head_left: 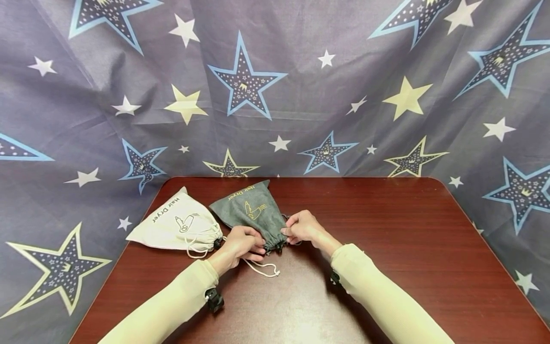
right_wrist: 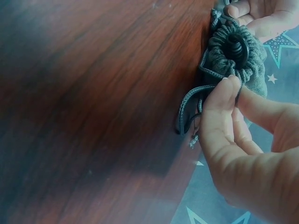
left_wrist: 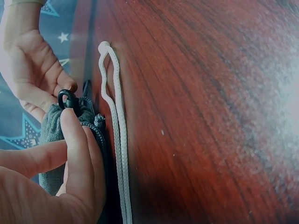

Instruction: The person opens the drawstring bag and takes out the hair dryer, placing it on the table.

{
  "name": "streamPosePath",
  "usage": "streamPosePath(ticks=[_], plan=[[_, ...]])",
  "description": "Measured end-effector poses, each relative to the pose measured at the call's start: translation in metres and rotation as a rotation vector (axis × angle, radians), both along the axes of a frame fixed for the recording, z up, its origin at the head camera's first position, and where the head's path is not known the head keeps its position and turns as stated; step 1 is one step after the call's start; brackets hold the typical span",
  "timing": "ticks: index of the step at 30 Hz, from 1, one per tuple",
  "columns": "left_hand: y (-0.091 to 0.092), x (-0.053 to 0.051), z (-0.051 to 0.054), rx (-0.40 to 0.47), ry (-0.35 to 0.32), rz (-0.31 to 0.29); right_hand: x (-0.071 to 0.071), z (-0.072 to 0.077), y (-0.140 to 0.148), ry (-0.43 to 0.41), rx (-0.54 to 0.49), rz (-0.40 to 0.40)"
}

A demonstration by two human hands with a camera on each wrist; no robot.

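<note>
A grey drawstring bag (head_left: 251, 212) printed "Hair Dryer" lies on the table with its gathered mouth toward me. My left hand (head_left: 244, 243) grips the left side of that mouth with thumb and fingers. On the other side, my right hand (head_left: 306, 226) pinches the grey drawstring cord (right_wrist: 189, 100) at the bag's edge. A black ribbed cable end with a loop (right_wrist: 238, 49) pokes out of the narrowed opening. What else the bag holds is hidden. Knotted cord ends hang beside the mouth in both wrist views.
Left of the grey bag lies a white drawstring bag (head_left: 174, 222), also printed "Hair Dryer", with a black cord stopper (head_left: 217, 243). Its white cord (head_left: 262, 270) runs under my left hand onto the reddish-brown table (head_left: 386, 229). A star-patterned cloth (head_left: 275, 95) hangs behind.
</note>
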State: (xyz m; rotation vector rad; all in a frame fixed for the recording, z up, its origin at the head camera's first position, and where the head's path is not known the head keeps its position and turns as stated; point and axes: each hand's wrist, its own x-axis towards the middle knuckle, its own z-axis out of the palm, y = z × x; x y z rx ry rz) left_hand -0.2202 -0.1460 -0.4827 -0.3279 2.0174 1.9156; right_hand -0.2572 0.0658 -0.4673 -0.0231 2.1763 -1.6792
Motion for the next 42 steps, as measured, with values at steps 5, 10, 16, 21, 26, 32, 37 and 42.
streamPosePath(ticks=[5, 10, 16, 21, 26, 32, 37, 42], plan=[[-0.0004, 0.0003, 0.0004, 0.002, 0.003, 0.009, -0.0005, -0.0005, 0.0003, 0.001, -0.003, -0.002], [-0.0010, 0.0006, 0.0013, 0.002, 0.005, 0.010, -0.0004, -0.0013, 0.0006, -0.005, -0.009, -0.012], [-0.0017, 0.0021, 0.0013, -0.004, 0.008, 0.008, -0.0004, -0.0024, 0.0014, -0.017, -0.009, -0.015], [-0.0016, 0.0025, 0.0028, 0.002, 0.011, 0.011, -0.0006, -0.0020, 0.0017, -0.018, -0.008, -0.012], [-0.0020, 0.0034, 0.0042, 0.006, 0.013, 0.017, -0.0007, -0.0018, 0.0026, -0.010, -0.002, -0.009], [-0.0028, 0.0039, 0.0041, -0.002, 0.011, 0.016, -0.0016, -0.0032, 0.0035, -0.012, -0.009, -0.010], [-0.0040, 0.0051, 0.0040, -0.013, 0.008, 0.018, -0.0023, -0.0042, 0.0047, -0.019, -0.018, -0.006], [-0.0046, 0.0063, 0.0055, -0.011, 0.013, 0.019, -0.0033, -0.0051, 0.0060, -0.019, -0.026, -0.007]])
